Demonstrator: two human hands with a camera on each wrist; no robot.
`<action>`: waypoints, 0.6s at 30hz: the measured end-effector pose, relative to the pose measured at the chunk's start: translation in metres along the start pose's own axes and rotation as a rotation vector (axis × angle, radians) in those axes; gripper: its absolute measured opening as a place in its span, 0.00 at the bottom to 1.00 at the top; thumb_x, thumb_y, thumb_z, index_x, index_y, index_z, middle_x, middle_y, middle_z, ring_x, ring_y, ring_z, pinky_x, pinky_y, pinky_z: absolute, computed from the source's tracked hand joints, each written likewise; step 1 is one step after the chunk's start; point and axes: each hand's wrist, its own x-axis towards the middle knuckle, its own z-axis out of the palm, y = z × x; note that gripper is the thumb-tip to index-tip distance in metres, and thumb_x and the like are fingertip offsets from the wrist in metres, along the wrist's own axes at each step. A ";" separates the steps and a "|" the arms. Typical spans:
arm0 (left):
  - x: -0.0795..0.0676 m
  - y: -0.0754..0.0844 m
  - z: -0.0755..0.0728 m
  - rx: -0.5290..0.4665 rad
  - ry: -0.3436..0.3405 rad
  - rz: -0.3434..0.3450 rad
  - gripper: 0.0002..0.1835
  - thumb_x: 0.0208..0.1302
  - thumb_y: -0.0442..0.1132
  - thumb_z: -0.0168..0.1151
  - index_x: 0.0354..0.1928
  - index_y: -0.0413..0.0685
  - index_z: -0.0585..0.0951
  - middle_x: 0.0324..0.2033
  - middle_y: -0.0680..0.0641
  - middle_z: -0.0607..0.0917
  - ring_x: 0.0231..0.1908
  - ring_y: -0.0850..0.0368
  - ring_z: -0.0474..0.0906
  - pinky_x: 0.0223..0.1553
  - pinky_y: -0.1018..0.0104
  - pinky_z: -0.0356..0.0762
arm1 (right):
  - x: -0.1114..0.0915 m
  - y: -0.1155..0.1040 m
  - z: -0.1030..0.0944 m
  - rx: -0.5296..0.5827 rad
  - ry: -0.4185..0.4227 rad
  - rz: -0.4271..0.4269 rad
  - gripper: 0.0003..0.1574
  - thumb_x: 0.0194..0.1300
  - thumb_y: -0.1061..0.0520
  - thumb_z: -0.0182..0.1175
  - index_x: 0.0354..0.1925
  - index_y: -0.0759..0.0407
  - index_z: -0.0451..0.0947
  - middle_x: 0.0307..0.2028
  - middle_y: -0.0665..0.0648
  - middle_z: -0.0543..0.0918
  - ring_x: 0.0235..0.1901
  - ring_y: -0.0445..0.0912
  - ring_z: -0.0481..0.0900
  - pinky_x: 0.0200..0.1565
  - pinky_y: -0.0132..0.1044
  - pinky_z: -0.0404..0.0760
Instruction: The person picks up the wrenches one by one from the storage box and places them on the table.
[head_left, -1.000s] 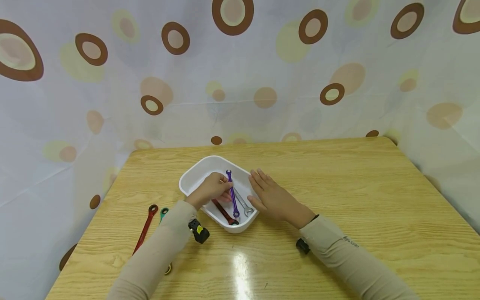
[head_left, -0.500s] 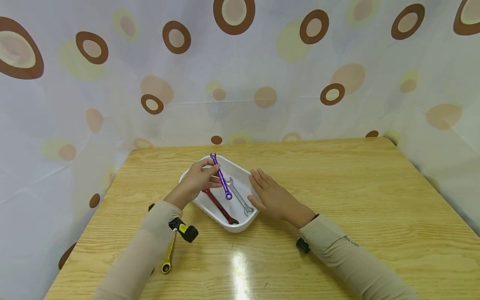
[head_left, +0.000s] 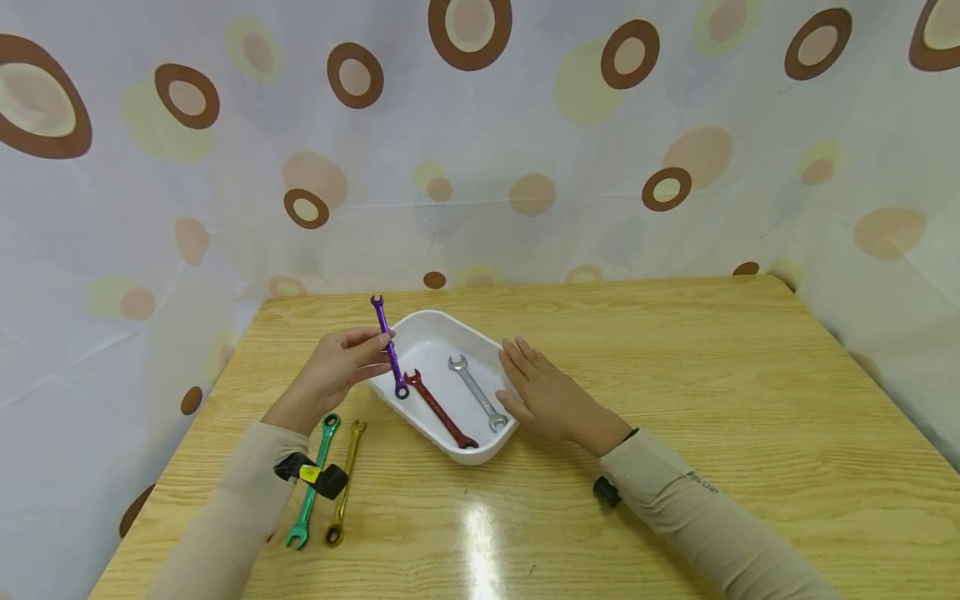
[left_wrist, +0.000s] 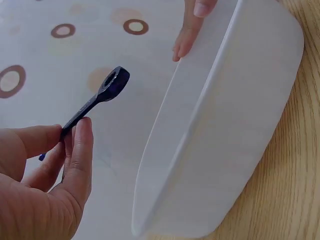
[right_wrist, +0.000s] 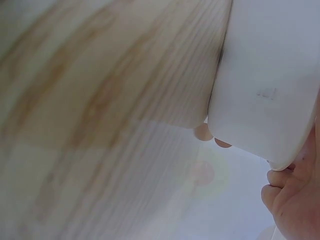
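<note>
One purple wrench [head_left: 393, 358] pinched mid-shaft in left hand [head_left: 337, 367], raised beside left rim of white tub [head_left: 431, 343], apart from it; such hold likely leaves both ends free. Right hand [head_left: 553, 397], fingers straight, lies against tub's right side, probably steadying it. Red wrench [head_left: 441, 411], silver wrench [head_left: 477, 392] inside; green wrench [head_left: 308, 502], yellow wrench [head_left: 351, 458] outside.

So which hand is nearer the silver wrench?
Right. The right hand is at the right rim of the white tray, beside the silver wrench; the left hand is farther left, beyond the red wrench.
</note>
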 end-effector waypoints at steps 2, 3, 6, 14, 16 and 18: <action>-0.007 0.000 -0.010 -0.006 0.016 0.012 0.24 0.69 0.41 0.57 0.60 0.30 0.69 0.39 0.53 0.82 0.41 0.60 0.81 0.47 0.67 0.81 | 0.000 0.000 0.000 0.002 0.002 0.000 0.41 0.76 0.42 0.37 0.72 0.70 0.46 0.74 0.66 0.47 0.74 0.57 0.40 0.72 0.50 0.47; -0.011 0.000 -0.014 -0.009 0.022 0.019 0.24 0.69 0.41 0.57 0.60 0.31 0.70 0.39 0.53 0.82 0.41 0.60 0.81 0.47 0.67 0.81 | 0.000 0.000 0.000 0.002 0.003 -0.001 0.41 0.76 0.42 0.37 0.72 0.70 0.46 0.74 0.66 0.47 0.74 0.57 0.40 0.72 0.50 0.47; -0.022 -0.002 -0.031 -0.021 0.041 0.026 0.19 0.68 0.43 0.59 0.55 0.39 0.75 0.38 0.55 0.83 0.40 0.62 0.81 0.47 0.68 0.81 | -0.001 0.000 0.001 -0.007 0.005 -0.001 0.41 0.76 0.42 0.37 0.72 0.69 0.46 0.74 0.66 0.47 0.74 0.57 0.40 0.72 0.49 0.47; -0.053 -0.008 -0.080 -0.015 0.093 0.022 0.04 0.66 0.42 0.61 0.40 0.54 0.82 0.34 0.57 0.82 0.36 0.65 0.80 0.41 0.72 0.82 | -0.001 0.000 0.001 -0.013 0.018 -0.003 0.41 0.76 0.43 0.39 0.72 0.70 0.47 0.73 0.66 0.47 0.74 0.57 0.41 0.72 0.49 0.48; -0.061 -0.010 -0.092 0.043 0.108 0.015 0.04 0.66 0.42 0.61 0.40 0.54 0.81 0.34 0.59 0.82 0.36 0.66 0.80 0.41 0.72 0.82 | -0.001 -0.001 0.001 -0.017 0.018 -0.003 0.41 0.76 0.42 0.39 0.72 0.70 0.47 0.73 0.66 0.47 0.74 0.57 0.41 0.72 0.49 0.48; -0.068 -0.014 -0.102 0.142 0.128 -0.004 0.10 0.67 0.44 0.60 0.45 0.48 0.80 0.35 0.60 0.81 0.36 0.66 0.80 0.41 0.71 0.82 | -0.001 -0.001 0.001 -0.023 0.018 -0.005 0.41 0.76 0.42 0.38 0.72 0.70 0.47 0.73 0.66 0.47 0.74 0.57 0.41 0.72 0.49 0.48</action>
